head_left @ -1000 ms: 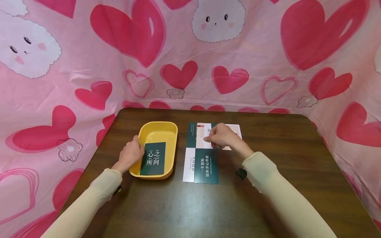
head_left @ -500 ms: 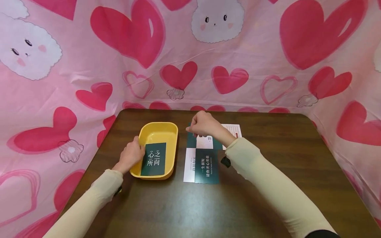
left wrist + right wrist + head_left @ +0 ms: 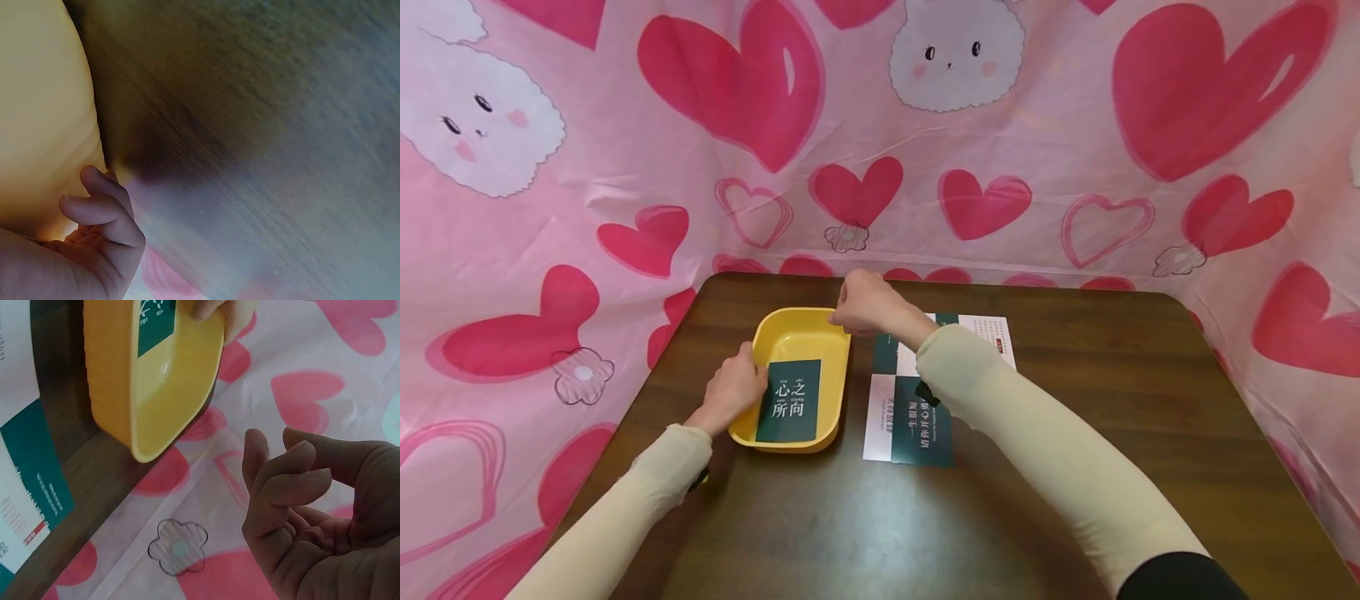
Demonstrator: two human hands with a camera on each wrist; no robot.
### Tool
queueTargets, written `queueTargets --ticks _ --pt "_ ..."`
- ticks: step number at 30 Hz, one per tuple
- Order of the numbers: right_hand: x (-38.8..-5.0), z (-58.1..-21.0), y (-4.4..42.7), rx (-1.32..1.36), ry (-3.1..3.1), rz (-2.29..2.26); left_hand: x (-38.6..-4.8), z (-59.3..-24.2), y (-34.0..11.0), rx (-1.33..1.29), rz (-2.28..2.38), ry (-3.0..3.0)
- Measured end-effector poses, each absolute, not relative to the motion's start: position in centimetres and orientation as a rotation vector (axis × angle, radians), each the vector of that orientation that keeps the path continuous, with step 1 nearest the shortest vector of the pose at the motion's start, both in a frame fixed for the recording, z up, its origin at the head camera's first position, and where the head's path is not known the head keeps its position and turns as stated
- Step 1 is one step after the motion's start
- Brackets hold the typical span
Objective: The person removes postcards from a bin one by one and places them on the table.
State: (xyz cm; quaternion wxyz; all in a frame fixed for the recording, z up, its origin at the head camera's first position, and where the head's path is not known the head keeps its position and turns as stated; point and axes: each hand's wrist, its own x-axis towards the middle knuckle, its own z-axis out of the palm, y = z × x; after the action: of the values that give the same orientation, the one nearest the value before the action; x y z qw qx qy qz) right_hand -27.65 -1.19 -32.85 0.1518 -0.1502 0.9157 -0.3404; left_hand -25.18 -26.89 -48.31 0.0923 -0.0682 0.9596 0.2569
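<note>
In the head view my left hand (image 3: 738,386) grips the left rim of a yellow plastic tray (image 3: 801,325). The left wrist view shows its curled fingers against the tray's yellow wall (image 3: 47,112). A dark green card (image 3: 790,400) with white characters lies inside the tray, toward its near end. My right hand (image 3: 868,302) hangs above the tray's far right corner. Its fingers are loosely bent, with a gap between thumb and index finger and nothing seen between them in the right wrist view.
Right of the tray, green-and-white printed cards lie on the brown wooden table (image 3: 737,517): a near green card (image 3: 917,446), a white strip (image 3: 878,417) beside it, and a far white card (image 3: 996,329). My right forearm covers part of them. Pink heart-patterned cloth (image 3: 1037,125) surrounds the table.
My right hand has moved left from over the cards to above the tray's far right corner. The left hand, the tray and the card in it have stayed put.
</note>
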Motion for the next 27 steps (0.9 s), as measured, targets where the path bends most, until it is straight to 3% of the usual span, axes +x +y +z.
queueTargets --ticks 27 --pt "-28.0 -38.7 -9.4 -0.256 2.407 -0.954 -25.0 -48.1 -26.8 -0.208 0.793 2.83"
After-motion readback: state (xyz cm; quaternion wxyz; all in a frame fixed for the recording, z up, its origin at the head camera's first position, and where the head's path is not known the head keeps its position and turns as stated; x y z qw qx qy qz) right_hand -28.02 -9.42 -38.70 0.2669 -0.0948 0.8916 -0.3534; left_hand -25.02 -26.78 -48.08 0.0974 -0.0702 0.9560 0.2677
